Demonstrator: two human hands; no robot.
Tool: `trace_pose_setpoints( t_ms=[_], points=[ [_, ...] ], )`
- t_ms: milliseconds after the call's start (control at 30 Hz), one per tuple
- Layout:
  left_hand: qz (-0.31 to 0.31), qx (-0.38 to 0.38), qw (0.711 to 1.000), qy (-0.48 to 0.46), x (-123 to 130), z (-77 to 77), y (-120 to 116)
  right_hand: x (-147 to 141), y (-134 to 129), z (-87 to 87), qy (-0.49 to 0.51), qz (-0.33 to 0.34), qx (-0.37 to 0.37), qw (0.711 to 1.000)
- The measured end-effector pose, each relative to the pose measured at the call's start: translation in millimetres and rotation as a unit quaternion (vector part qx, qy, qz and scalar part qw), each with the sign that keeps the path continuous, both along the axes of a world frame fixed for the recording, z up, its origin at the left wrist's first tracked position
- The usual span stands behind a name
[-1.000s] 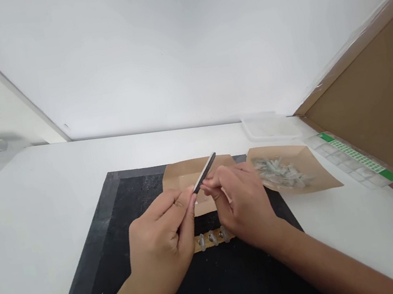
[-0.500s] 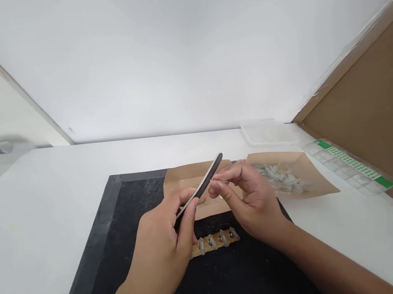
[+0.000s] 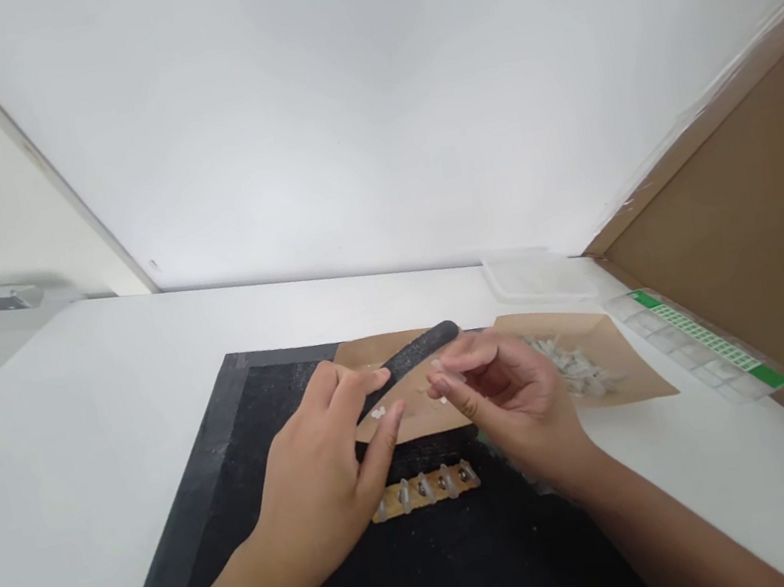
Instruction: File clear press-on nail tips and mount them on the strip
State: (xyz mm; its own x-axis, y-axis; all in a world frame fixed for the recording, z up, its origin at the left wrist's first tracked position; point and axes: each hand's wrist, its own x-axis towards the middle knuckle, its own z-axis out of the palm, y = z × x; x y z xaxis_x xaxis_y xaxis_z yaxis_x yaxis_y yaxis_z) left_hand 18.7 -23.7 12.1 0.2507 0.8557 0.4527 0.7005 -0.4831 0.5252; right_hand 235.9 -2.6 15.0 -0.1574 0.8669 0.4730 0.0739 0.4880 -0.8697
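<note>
My left hand (image 3: 330, 436) holds a dark nail file (image 3: 414, 355) by its lower end, which is partly hidden behind the fingers. The thumb now stands off from it, and the file's broad dark face is turned up towards me. Close to its rounded tip, my right hand (image 3: 508, 394) pinches a small translucent piece that looks like a false nail tip (image 3: 438, 366). Below both hands lies a yellowish strip (image 3: 417, 499) with several clear nail tips standing across it and shiny metal dots between them.
Brown paper (image 3: 415, 421) under the hands carries small pale bits (image 3: 378, 413). Another brown sheet (image 3: 640, 371) bears a heap of clear nail tips (image 3: 577, 370). A black mat (image 3: 213, 527), a clear compartment box (image 3: 705, 345) with green labels and a clear tray (image 3: 537, 276) are around.
The file has turned from edge-on to showing its broad face and tilts lower. My left thumb has lifted off it. My right hand has drawn slightly right and down from the file.
</note>
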Motion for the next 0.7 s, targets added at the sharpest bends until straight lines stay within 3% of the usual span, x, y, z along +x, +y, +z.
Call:
trace_pose_setpoints(
  t_ms=[233,400,533,700],
  points=[
    [-0.005,0.022,1.0,0.016,0.7,-1.7,1.8,3.8,-4.5,5.7,-0.111,-0.005,0.051,0.992],
    [0.019,0.023,1.0,0.002,2.3,-2.0,1.4,4.4,-4.3,5.6,-0.138,-0.03,0.055,0.988],
    [-0.029,-0.007,0.999,-0.032,3.1,1.6,-0.6,4.0,-3.6,3.4,-0.153,-0.077,0.029,0.985],
    [-0.076,-0.069,0.986,-0.129,7.2,4.8,-3.6,0.3,-5.5,5.2,-0.194,-0.143,0.061,0.969]
  ],
)
